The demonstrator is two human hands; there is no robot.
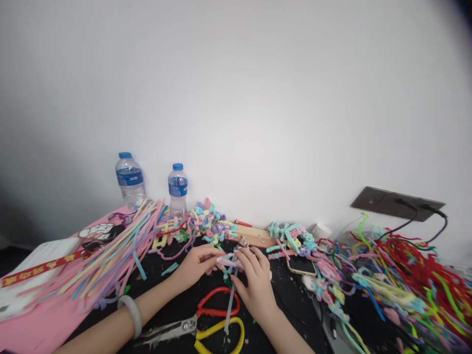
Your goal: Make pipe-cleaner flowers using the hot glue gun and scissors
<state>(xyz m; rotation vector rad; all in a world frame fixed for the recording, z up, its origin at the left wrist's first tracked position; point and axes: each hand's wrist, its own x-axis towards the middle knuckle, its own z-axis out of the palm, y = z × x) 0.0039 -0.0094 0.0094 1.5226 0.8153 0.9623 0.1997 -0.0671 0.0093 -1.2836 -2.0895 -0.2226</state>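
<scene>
My left hand (pixel 199 265) pinches a pale lilac pipe cleaner (pixel 226 262) between thumb and fingers. From the other side, my right hand (pixel 257 281) closes round the same piece, its fingers bent over it. Where the fingers overlap it, the shape being held is partly hidden. A pale blue-grey strip (pixel 230 302) hangs below the hands, across the scissors' handles. Open-bladed or not I cannot tell, the scissors (pixel 190 325) with one red and one yellow handle lie on the black tabletop just below my hands.
Long pastel pipe cleaners (pixel 123 250) lie on a pink sheet (pixel 47 332) at left. Two water bottles (pixel 131 178) stand against the wall. A phone (pixel 301 265) lies right of my hands, before a large pile of coloured pipe cleaners (pixel 409 270). Cables run from a wall socket (pixel 383 200).
</scene>
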